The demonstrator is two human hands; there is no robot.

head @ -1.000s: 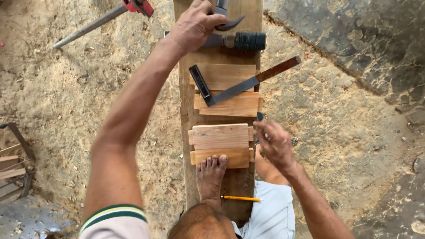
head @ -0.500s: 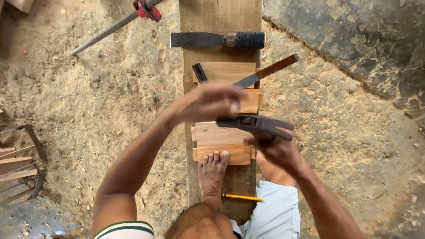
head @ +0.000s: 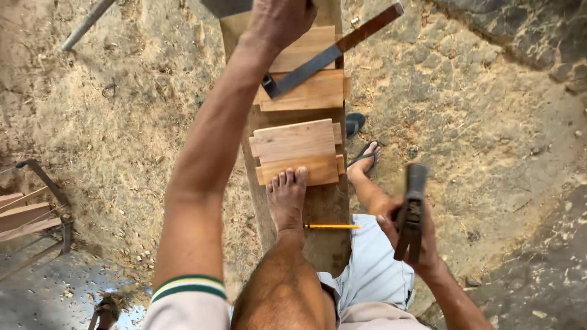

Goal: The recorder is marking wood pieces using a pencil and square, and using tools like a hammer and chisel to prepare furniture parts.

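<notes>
Left hand (head: 282, 19) stretched far forward, right hand (head: 411, 235) fisted low by hip

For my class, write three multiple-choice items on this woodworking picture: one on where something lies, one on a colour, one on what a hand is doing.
1. Where does the pencil lie?
A. On the plank, just behind the bare foot
B. On the sandy ground at the left
C. On top of the try square

2. What colour is the pencil?
A. Blue
B. Yellow
C. White

3. What is the right hand doing?
A. Resting flat and empty on the plank
B. Gripping a hammer
C. Holding the pencil

Answers:
1 A: the pencil lies across the long plank, close behind the bare foot that presses on the wooden boards.
2 B: its shaft is plainly yellow against the brown wood.
3 B: the fingers close round the hammer, held off to the side of the plank, while the left hand reaches to the far end beside the try square.
</notes>
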